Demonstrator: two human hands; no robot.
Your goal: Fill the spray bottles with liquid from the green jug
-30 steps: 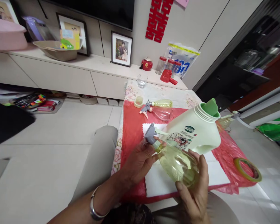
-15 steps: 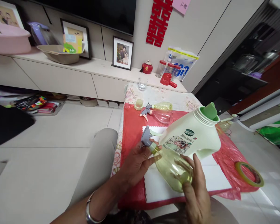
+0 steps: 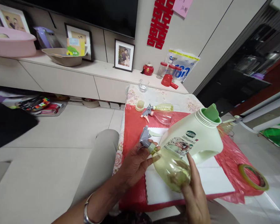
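A clear yellow-green spray bottle with a grey trigger head is held tilted over the table, its head toward the upper left. My left hand is closed around its neck, just below the trigger. My right hand grips the bottle's rounded base, some fingers hidden behind it. Right behind the bottle stands a large pale green jug with a green funnel-like piece in its mouth. Farther back lie a pink spray bottle and a slim yellow spray bottle.
A white sheet lies on the red plastic cover. At the right rests a tape roll, with another spray bottle behind the jug. A pale cap and a glass cup sit toward the back.
My right hand has shifted slightly left and its grip on the bottle's base has changed, with the fingers more behind it. My left hand still holds the neck. The view has shifted slightly.
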